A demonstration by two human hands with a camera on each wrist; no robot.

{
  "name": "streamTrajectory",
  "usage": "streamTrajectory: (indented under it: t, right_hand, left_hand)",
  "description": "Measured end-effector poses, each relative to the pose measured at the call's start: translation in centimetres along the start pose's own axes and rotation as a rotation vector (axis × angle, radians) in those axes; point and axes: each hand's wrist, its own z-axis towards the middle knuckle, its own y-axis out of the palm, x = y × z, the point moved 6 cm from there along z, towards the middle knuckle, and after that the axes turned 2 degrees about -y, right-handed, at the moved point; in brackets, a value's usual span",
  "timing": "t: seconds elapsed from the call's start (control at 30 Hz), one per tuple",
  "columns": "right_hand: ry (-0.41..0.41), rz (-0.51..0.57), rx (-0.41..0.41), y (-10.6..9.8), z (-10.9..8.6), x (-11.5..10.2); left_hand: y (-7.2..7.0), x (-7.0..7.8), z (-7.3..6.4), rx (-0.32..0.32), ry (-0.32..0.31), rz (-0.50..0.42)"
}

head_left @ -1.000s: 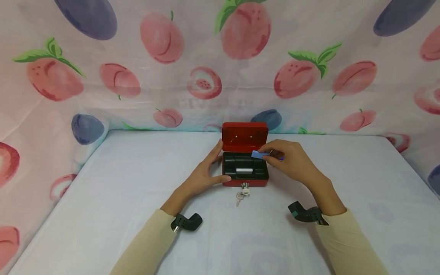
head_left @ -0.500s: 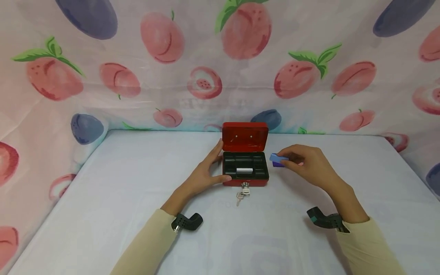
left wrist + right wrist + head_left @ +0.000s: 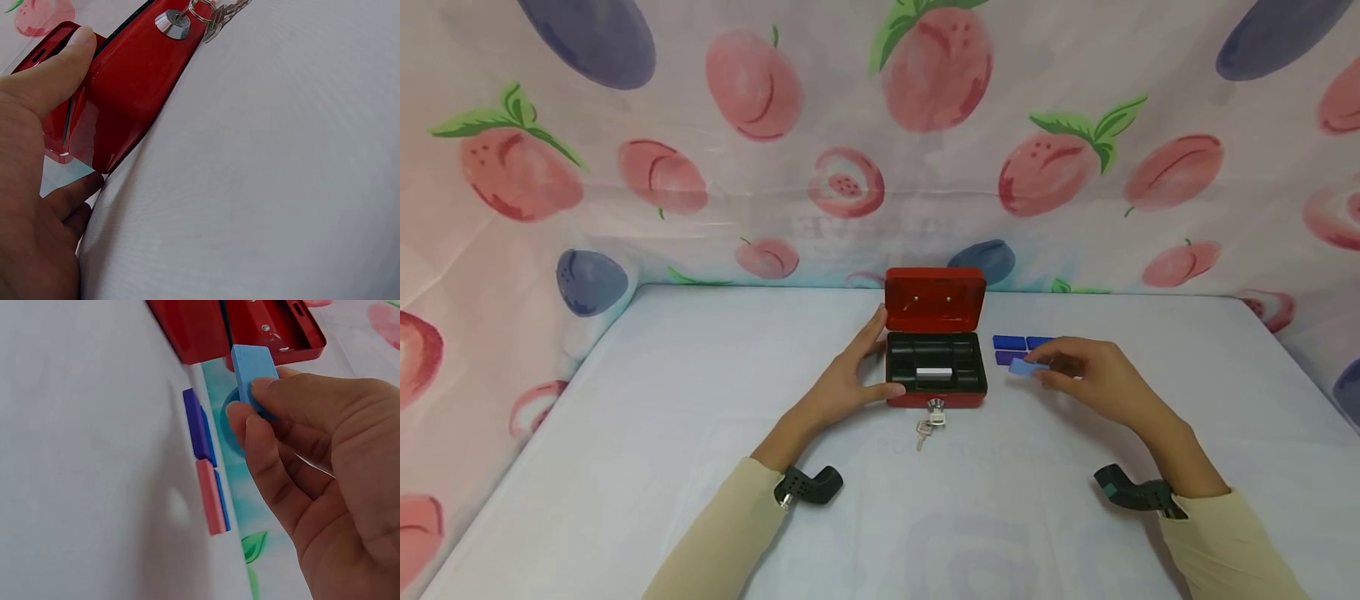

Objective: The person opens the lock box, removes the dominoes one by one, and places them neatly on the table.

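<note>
A red cash box (image 3: 898, 400) stands with its lid (image 3: 934, 298) raised and a black compartment tray (image 3: 928, 343) inside. My left hand (image 3: 842, 375) holds it at its left end, thumb over the front corner and fingers along the side and lid. In the head view my right hand (image 3: 1097, 371) is right of the box. Its thumb and fingers pinch a small light-blue rectangular block (image 3: 253, 372). Close by, a purple block (image 3: 197, 424), a pink block (image 3: 210, 497) and two dark-blue blocks (image 3: 1009, 342) lie in two rows.
Keys (image 3: 925, 429) hang from the lock at the box's front. A white bar (image 3: 934, 372) shows in the black tray. White cloth (image 3: 737, 517) covers the table, and a fruit-print cloth (image 3: 917, 192) hangs behind it.
My right hand has moved from over the tray rightward and toward the front, with the light-blue block still pinched, uncovering the dark-blue and purple blocks. My left hand has stayed on the box.
</note>
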Motion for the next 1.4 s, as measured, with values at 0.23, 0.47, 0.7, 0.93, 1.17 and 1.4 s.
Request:
streamTrajectory:
  t: [0.23,0.47,0.7,0.93,1.17,1.4]
  right_hand:
    - [0.012,0.058,-0.016,0.9,-0.2,1.1]
    - [-0.008,0.036,-0.016,1.9,-0.1,1.4]
    - [-0.016,0.010,-0.001,2.2,0.0,1.6]
    - [-0.056,-0.030,0.035,2.2,0.1,1.5]
    - [-0.037,-0.042,0.048,2.5,0.1,1.7]
    - [-0.029,-0.060,0.080,2.6,0.2,1.8]
  left_hand:
    - [0.4,-2.2,0.4,0.017,0.025,0.036]
    - [0.6,-3.4,0.6,0.015,0.015,0.040]
    - [0.1,-0.8,0.1,0.001,0.011,0.003]
    - [-0.2,0.6,-0.2,-0.012,0.001,-0.002]
    - [-0.2,0.4,-0.1,-0.007,-0.003,-0.003]
    - [-0.2,0.5,-0.1,-0.002,-0.005,0.006]
